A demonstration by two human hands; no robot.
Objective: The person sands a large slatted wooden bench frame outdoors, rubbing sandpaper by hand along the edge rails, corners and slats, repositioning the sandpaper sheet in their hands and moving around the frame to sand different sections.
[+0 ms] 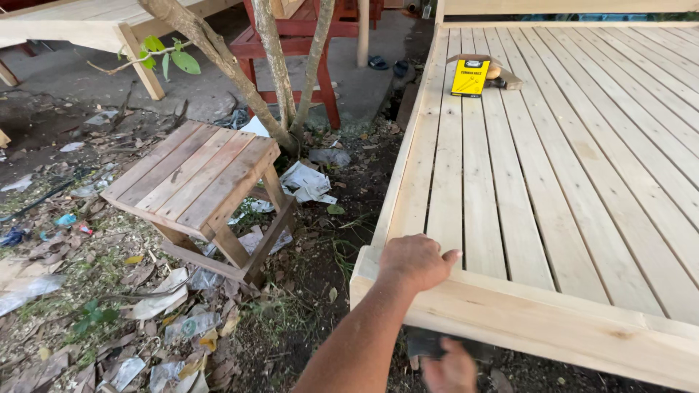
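The slatted bed frame (553,189) looks nearly built, its slats all laid and its near end rail on, so what seems left is work under the near-left corner, where the left hand (415,260) lies flat and unclenched on top while the right hand (451,370), just below that rail, is wrapped around a dark tool (429,342) I cannot identify. Counted from the frame: one yellow box (470,76) on its far slats with one small tool (502,78) beside it, one stool (196,182) to its left, and one three-stemmed tree (277,65) beyond that.

Pale, seemingly unfinished wooden bed frame (553,320)
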